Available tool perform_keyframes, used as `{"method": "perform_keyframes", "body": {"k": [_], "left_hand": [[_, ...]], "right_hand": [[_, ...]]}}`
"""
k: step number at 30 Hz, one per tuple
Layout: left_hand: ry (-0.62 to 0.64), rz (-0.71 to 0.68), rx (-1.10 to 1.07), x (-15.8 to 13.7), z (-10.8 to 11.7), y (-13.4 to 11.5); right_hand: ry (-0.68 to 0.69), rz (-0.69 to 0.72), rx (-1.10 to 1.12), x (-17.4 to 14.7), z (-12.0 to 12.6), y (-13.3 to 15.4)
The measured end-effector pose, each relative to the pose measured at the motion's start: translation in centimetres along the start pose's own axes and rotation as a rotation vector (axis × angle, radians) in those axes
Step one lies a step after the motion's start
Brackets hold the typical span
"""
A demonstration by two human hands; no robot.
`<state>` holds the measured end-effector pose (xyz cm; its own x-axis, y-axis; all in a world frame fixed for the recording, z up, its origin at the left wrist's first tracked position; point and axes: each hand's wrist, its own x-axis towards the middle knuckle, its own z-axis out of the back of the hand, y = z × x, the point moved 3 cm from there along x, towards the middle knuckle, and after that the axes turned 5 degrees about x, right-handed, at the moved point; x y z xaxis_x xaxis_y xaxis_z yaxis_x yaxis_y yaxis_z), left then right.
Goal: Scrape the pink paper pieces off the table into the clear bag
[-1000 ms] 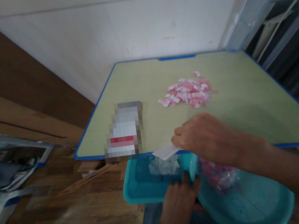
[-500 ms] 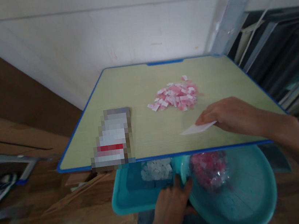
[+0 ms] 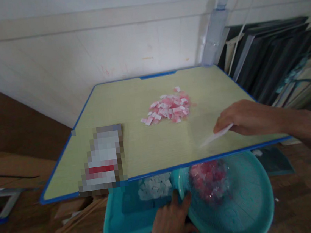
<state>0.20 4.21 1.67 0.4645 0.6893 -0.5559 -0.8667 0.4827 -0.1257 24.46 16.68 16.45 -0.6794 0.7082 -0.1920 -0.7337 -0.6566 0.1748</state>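
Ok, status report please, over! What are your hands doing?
Right hand pinching white slip over table. Left hand gripping round basket rim. Pink pile apart, untouched.

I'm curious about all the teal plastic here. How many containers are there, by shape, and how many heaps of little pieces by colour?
Round teal basin: 1
Rectangular teal tray: 1
Pink-and-white heaps: 2, one on the table, one in the basin
White heap, in the tray: 1
Total: 2 containers, 3 heaps
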Motion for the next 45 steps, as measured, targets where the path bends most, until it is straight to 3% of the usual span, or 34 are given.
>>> {"method": "perform_keyframes", "body": {"k": [4,9,14,19,26,31,45], "left_hand": [[0.027,0.017,-0.004,0.0,0.4,-0.1],[0.069,0.030,-0.003,-0.1,0.6,-0.2],[0.106,0.010,-0.019,0.0,0.5,0.0],[0.127,0.004,-0.029,0.2,0.4,0.1],[0.156,-0.015,-0.034,0.6,-0.1,0.3],[0.178,-0.001,-0.037,0.7,0.1,0.3],[0.103,0.011,-0.048,0.0,0.6,0.0]], "right_hand": [[-0.161,-0.395,-0.192,1.1,2.8,-3.3],[-0.234,-0.552,-0.256,3.3,2.6,-5.7],[-0.150,-0.498,-0.236,4.2,0.3,-5.4],[-0.031,-0.336,-0.166,3.1,1.0,-4.9],[-0.234,-0.539,-0.247,6.5,2.8,-8.1],[-0.233,-0.541,-0.274,8.7,1.7,-8.8],[-0.074,-0.426,-0.271,0.6,0.0,-5.4]]}}
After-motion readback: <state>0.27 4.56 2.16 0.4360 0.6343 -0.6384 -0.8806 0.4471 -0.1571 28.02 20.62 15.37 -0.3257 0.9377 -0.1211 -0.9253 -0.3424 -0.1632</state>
